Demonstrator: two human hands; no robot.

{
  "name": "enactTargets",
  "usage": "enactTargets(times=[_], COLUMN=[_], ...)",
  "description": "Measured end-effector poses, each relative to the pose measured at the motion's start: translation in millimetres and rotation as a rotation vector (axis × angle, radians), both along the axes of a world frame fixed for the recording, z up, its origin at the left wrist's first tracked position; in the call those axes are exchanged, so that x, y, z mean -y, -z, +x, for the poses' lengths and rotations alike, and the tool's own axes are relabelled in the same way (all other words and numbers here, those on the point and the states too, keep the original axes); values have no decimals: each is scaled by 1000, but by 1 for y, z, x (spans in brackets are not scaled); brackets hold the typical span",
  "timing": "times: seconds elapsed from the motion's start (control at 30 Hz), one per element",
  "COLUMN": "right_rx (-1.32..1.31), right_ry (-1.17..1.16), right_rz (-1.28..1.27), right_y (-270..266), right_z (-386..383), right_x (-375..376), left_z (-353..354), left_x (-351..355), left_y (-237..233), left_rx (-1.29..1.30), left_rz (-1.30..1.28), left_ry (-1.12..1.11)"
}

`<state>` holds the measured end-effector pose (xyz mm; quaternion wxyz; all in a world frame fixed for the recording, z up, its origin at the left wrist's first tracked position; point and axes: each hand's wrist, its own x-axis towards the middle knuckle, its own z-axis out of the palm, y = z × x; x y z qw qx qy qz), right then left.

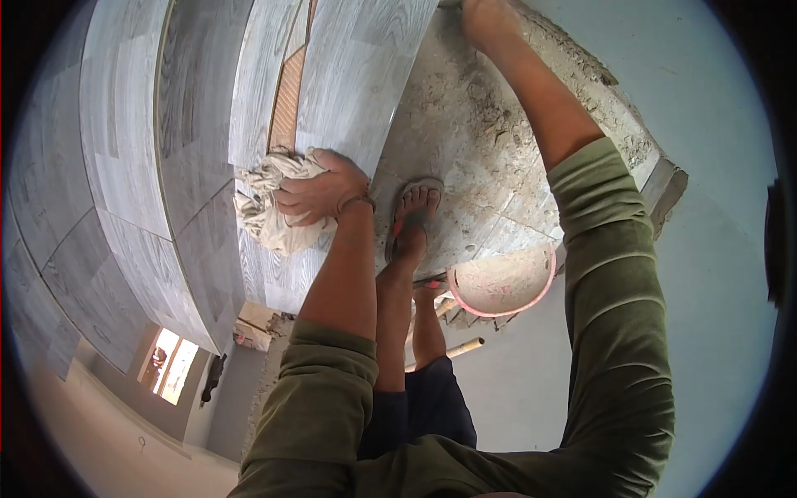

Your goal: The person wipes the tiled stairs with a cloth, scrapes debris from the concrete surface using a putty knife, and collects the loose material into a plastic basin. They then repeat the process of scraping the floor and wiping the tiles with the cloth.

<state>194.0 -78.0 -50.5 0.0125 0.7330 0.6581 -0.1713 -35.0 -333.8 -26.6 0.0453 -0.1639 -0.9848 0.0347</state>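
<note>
Two rolled olive sleeves are framing the view nearest the camera, one rising from 7 o'clock and the other from 4. Toward 10 o'clock, the left hand is gripping a cloth, its fingers bending over the bunched fabric. The cloth is looking off-white to cream, with greyish smudges and deep creases, and it is lying crumpled against grey wood-grain tiles. A copper-brown ribbed strip is running between tiles toward 11 o'clock, its lower end disappearing behind the cloth. Just past 12 o'clock, the right hand is reaching to the upper edge of the view, where the frame is cutting off its fingertips; whether they are pinching or spreading I cannot tell, and a greyish thing beside them is barely showing. At 1 o'clock, dust and crumbs are covering a rough ledge. Near the centre, a sandalled foot is standing on it, while the other foot is partly hiding beside a pink-rimmed basin at 3 to 4 o'clock. Reddish marks inside the basin are staying too blurred to read.
</note>
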Motion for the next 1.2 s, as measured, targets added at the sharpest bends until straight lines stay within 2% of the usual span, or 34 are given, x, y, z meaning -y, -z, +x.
enactTargets(times=[0.03,0.13,0.2,0.3,0.4,0.43,0.57,0.63,0.7,0.73,0.77,0.87,0.9,0.93,0.97,1.0,1.03,1.07,1.1,1.13,1.17,1.2], right_rx=[-101,68,22,194,72,24,-14,107,121,136,120,59,4,179,68,163,15,-106,-154,-201,37,37], right_ry=[119,-435,-490,-431,-582,-565,-489,-515,-455,-358,-449,-300,-401,-440,-556,-426,-418,-300,-324,-349,-504,-357], right_rz=[92,-65,-58,-464,-206,-92,-96,-212,-168,-429,-301,-260,-24,-73,176,-187,105,-26,24,73,196,90], right_y=[-1,-35,-35,-76,-64,-77,-27,-53,-62,-75,-83,-81,-84,-57,-48,-42,-7,-16,0,17,69,67], right_z=[-5,14,38,57,85,71,84,97,129,142,158,185,184,194,186,163,163,145,153,159,193,198], right_x=[6,39,77,97,79,73,86,128,187,201,217,197,177,151,122,94,78,56,42,27,21,35], left_z=[0,0,-2,-1,-1,-1,-5,-6,-8,-7,-5,-4,-2,-1,-3,-11,-4,6,13,14,11,16], left_x=[-2,1,2,0,1,0,1,3,5,4,3,2,2,4,12,31,41,25,14,8,-3,-1], left_y=[0,-2,-1,-1,2,2,9,13,14,13,8,6,9,14,32,52,38,14,2,5,0,-6], left_rx=[3,17,25,37,9,15,-22,-48,-59,-63,-37,-85,-149,-239,-305,-426,-208,-38,-2,-120,-119,-76], left_rz=[14,34,39,21,48,46,47,61,53,55,51,61,100,146,114,74,-20,17,98,189,171,125], left_ry=[5,38,49,21,41,41,58,62,57,56,42,64,83,95,62,130,138,74,58,81,63,52])
